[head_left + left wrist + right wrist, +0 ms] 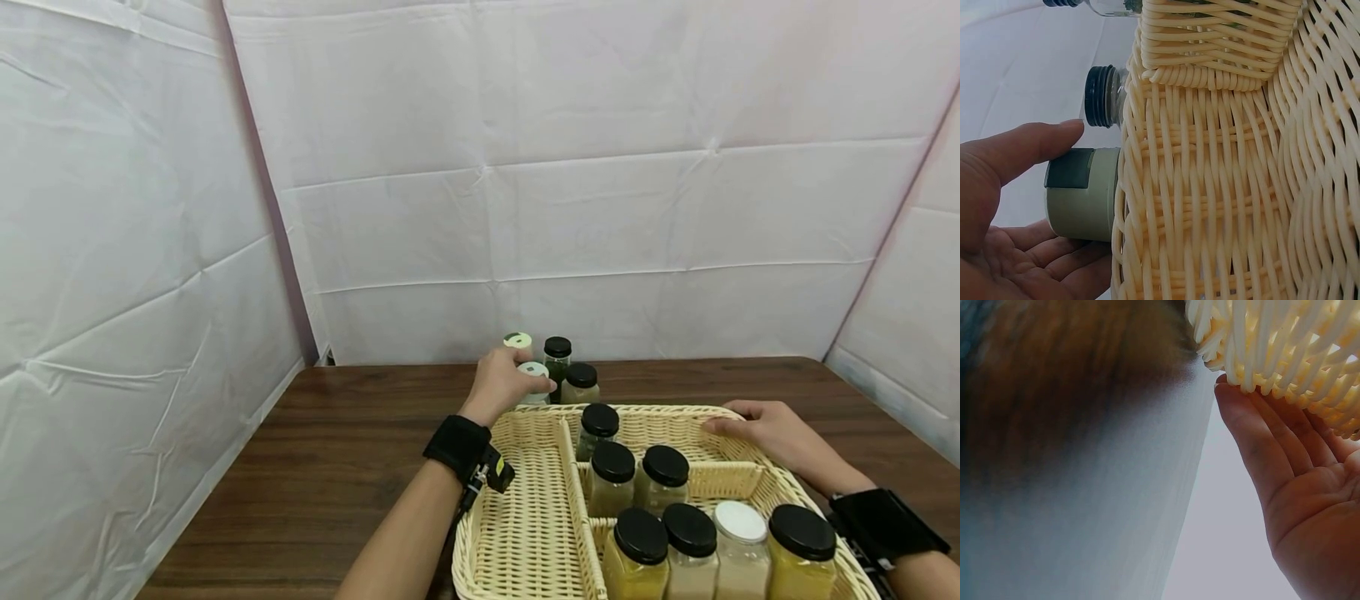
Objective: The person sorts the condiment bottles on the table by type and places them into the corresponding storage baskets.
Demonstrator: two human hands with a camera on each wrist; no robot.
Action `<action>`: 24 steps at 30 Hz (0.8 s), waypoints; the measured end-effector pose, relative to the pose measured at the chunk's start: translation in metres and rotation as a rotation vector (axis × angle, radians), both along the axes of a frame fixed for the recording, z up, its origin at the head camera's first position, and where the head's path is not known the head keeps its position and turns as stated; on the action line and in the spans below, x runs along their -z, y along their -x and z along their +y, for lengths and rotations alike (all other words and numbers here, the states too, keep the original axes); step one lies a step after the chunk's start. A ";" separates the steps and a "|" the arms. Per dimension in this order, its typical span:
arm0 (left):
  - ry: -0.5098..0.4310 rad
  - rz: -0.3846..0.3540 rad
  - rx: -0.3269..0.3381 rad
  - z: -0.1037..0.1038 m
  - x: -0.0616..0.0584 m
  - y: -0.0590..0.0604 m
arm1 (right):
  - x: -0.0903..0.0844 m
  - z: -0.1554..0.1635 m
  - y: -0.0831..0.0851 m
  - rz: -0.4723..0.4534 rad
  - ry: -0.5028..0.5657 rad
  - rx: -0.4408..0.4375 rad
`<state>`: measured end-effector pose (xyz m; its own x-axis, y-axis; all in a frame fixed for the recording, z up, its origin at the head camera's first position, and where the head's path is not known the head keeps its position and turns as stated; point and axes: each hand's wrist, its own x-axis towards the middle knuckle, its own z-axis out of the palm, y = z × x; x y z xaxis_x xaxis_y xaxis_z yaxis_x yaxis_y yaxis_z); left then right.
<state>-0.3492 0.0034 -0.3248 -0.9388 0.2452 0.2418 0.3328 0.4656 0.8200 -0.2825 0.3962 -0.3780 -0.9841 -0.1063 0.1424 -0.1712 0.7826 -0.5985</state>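
A basket (517, 525) sat on the brown counter (360, 475). Taking its middle as the dial, twelve being farthest off, the right hand (772, 433) gripped the rim (675, 410) at two o'clock. The left hand (501, 382), between ten and eleven, was spread about the front pale jar (533, 370), a back pale jar (517, 340) just beyond. Two black-lidded jars (581, 380) stood at eleven. Inside, a long compartment (528, 483) lined nine o'clock; one jar (598, 422) stood at eleven, two jars (665, 468) near the middle, and four jars (690, 533), one white-lidded, toward five.
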 end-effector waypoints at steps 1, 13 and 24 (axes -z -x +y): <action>0.005 -0.001 0.000 0.000 0.000 0.000 | 0.000 0.000 0.000 -0.001 0.000 0.000; 0.039 0.003 -0.003 -0.003 0.003 0.002 | 0.001 0.000 0.001 -0.006 0.017 -0.003; 0.046 0.038 -0.019 -0.004 0.003 0.003 | -0.001 0.000 0.002 0.000 -0.013 0.012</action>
